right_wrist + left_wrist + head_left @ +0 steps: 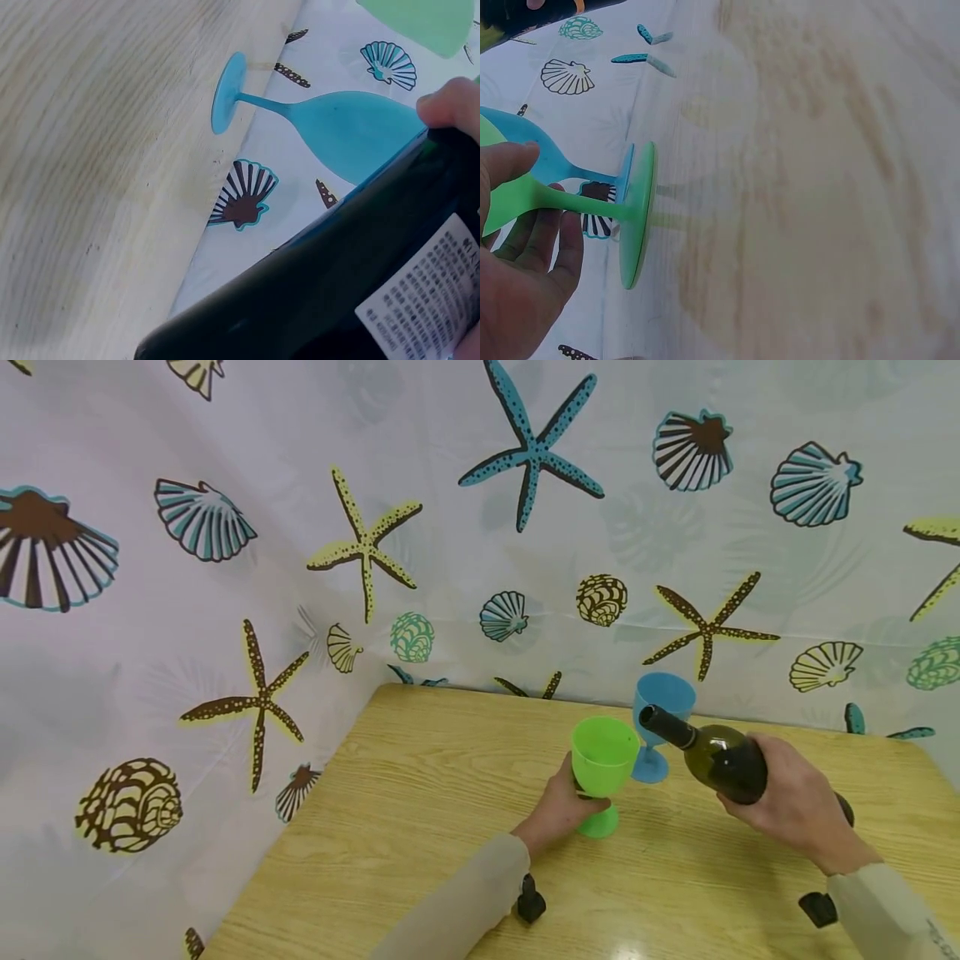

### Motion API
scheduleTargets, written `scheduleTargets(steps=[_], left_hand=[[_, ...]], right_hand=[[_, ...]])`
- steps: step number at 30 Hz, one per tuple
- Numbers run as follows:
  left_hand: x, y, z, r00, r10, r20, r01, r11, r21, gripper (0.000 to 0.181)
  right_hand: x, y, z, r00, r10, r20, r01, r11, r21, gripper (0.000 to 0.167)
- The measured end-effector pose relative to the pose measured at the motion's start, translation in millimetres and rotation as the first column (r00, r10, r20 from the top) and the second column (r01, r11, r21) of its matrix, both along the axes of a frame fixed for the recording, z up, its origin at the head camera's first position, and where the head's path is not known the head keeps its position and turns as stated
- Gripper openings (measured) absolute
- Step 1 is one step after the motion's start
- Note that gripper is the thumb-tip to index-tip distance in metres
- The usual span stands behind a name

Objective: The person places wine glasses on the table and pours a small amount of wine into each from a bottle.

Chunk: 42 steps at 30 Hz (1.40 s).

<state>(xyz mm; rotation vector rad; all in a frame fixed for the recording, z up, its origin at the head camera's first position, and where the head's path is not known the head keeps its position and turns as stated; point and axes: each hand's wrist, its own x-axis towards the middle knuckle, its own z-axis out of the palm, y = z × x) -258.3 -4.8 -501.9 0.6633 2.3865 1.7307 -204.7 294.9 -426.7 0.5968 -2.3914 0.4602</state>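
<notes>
My left hand (558, 806) grips a green plastic goblet (603, 756) round its lower bowl and stem. The goblet is upright; whether its foot touches the table I cannot tell. In my right hand (798, 793) is a dark green wine bottle (723, 762), held by its body and tilted, with the mouth pointing left toward the green goblet. A gap separates bottle mouth and goblet rim. Behind them a blue goblet (651, 768) stands upright, partly hidden by the bottle neck. The right wrist view shows a white printed label (427, 300) on the bottle.
A wood-grain table (420, 777) lies under the hands. White cloth (450, 552) printed with starfish and shells hangs along its back and left sides. Black straps with small mounts (530, 902) are on the wrists.
</notes>
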Motion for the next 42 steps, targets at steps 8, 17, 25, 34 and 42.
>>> scheduleTargets(steps=[8,17,25,34,42], left_hand=[[1.0,0.2,-0.9,1.000,0.002,-0.004,-0.002,1.000,-0.010,0.069],[2.8,-0.5,-2.0,0.999,0.005,-0.035,-0.006,1.000,-0.030,0.060],[1.6,1.0,-4.7,0.998,0.000,-0.061,-0.002,1.000,-0.029,0.055],[1.0,2.0,-7.9,0.995,0.006,-0.096,-0.010,0.999,-0.041,0.051],[2.6,1.6,-6.4,0.995,0.016,-0.096,-0.021,0.998,-0.054,0.052]], right_hand=[[-4.4,5,2.0,0.999,0.045,-0.030,-0.042,0.995,0.092,0.079],[-8.1,6,5.6,0.998,0.052,-0.047,-0.044,0.985,0.167,0.094],[-10.3,8,9.9,0.996,0.052,-0.066,-0.033,0.967,0.254,0.084],[-12.4,9,15.1,0.995,0.064,-0.079,-0.038,0.954,0.297,0.086],[-13.5,10,16.7,0.994,0.066,-0.084,-0.035,0.944,0.327,0.088]])
